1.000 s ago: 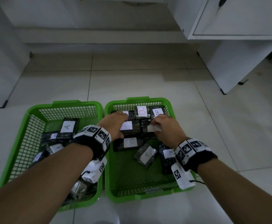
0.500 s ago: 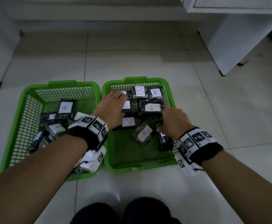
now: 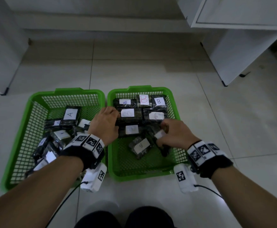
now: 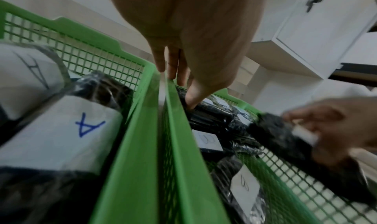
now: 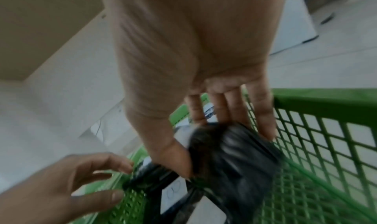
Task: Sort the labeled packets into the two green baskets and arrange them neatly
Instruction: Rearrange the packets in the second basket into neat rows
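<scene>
While my right hand (image 3: 172,135) is pinching a dark packet (image 5: 230,148) in the right basket (image 3: 175,102), I'm aiming it for the open slot under the right-column B packet (image 3: 156,116), label up, edges squared. My left hand (image 3: 105,123) is curled on the stacked packets (image 3: 129,120) at the left side, bracing them so the rows aren't sliding. One loose packet (image 3: 141,146) is lying crooked nearby, probably next. The left basket (image 3: 27,116) of A packets (image 3: 70,114) is looking messy.
</scene>
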